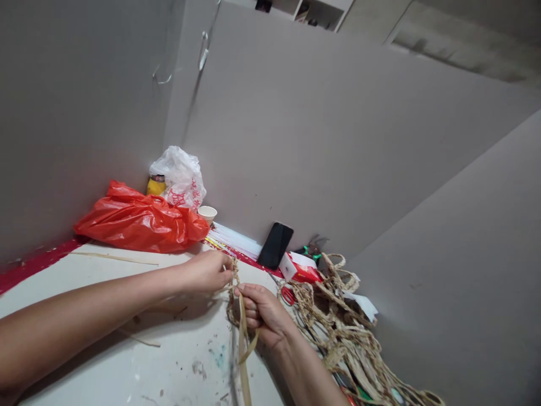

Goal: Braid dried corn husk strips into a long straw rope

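Both my hands meet over the white tabletop, working on a braided straw cord (235, 272). My left hand (210, 270) pinches the upper part of the braid from the left, its fingertips partly turned away. Just below and to the right, my right hand (262, 311) has its fingers curled around the cord's lower part. From this grip a flat tan straw strip (243, 361) hangs down towards me, with a shorter folded end beside it. Part of the braid drops behind the fingers, so where the strands cross is hidden.
A tangled heap of braided cord (338, 332) lies at the right, near red-handled scissors (288, 295). A black phone (275, 246) leans against the wall beside a red-and-white box (301, 267). Back left are a red plastic bag (141, 223), a white bag (181, 175) and a paper cup (207, 213).
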`<state>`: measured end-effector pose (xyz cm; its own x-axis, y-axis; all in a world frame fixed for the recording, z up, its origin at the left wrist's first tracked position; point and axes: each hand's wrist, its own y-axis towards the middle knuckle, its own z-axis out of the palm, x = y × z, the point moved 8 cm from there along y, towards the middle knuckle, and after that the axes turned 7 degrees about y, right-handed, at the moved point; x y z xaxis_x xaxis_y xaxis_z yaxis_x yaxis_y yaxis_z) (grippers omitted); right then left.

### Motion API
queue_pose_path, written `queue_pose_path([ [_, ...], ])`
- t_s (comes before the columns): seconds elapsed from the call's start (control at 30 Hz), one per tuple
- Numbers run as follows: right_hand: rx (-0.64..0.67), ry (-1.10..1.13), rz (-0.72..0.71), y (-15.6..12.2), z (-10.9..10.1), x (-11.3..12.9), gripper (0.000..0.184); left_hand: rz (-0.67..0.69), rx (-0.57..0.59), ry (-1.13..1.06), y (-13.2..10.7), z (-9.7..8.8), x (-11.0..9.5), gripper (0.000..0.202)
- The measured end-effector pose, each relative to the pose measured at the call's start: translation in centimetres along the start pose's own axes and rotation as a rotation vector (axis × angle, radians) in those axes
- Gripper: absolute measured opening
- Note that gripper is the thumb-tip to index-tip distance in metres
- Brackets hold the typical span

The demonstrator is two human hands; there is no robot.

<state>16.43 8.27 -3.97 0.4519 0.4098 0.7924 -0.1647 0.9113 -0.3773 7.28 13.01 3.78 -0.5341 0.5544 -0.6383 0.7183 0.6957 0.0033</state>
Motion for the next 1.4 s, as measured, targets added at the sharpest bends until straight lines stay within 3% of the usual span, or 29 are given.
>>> queue_pose_path([
  [0.07,0.014,0.003,0.010,0.0,-0.1,0.0,0.028,-0.078,0.236,-0.257,0.8,3.1,2.0,0.023],
  [0.17,0.027,0.001,0.030,0.1,-0.4,-0.1,0.027,-0.094,0.286,-0.445,1.4,5.0,3.4,0.024],
  [0.3,0.045,0.014,0.059,0.3,-0.7,-0.4,0.025,-0.058,0.318,-0.321,1.1,4.3,3.1,0.019],
  [0.43,0.052,0.052,0.063,0.4,-1.1,-0.5,0.022,-0.110,0.417,-0.052,0.6,1.5,2.6,0.013],
  [0.57,0.010,0.075,0.072,0.4,-1.7,-0.5,0.017,-0.095,0.271,0.296,0.3,-3.6,2.0,0.011],
  [0.63,0.011,0.078,0.082,0.4,-1.6,-0.6,0.017,-0.078,0.284,0.359,-1.0,-4.8,2.1,0.012],
  [0.77,0.011,0.094,0.093,0.3,-1.4,-0.8,0.018,-0.104,0.347,0.485,-5.0,-4.5,4.1,0.011],
  [0.9,0.000,0.114,0.107,0.3,-1.5,-1.0,0.019,-0.217,0.234,0.616,-7.5,-4.9,7.0,0.009],
  [1.03,0.011,0.123,0.111,0.4,-1.4,-1.2,0.022,-0.270,0.055,0.713,-7.4,-7.7,9.2,0.007],
  [1.1,0.011,0.131,0.116,0.3,-1.4,-1.2,0.023,-0.264,0.034,0.729,-7.1,-8.4,10.5,0.007],
  [1.27,0.004,0.126,0.105,0.3,-1.3,-1.2,0.025,-0.178,-0.026,0.645,-6.9,-7.9,13.1,0.013],
  [1.4,0.032,0.116,0.095,0.3,-1.2,-1.0,0.025,-0.159,-0.077,0.479,-6.1,-7.8,12.3,0.010],
])
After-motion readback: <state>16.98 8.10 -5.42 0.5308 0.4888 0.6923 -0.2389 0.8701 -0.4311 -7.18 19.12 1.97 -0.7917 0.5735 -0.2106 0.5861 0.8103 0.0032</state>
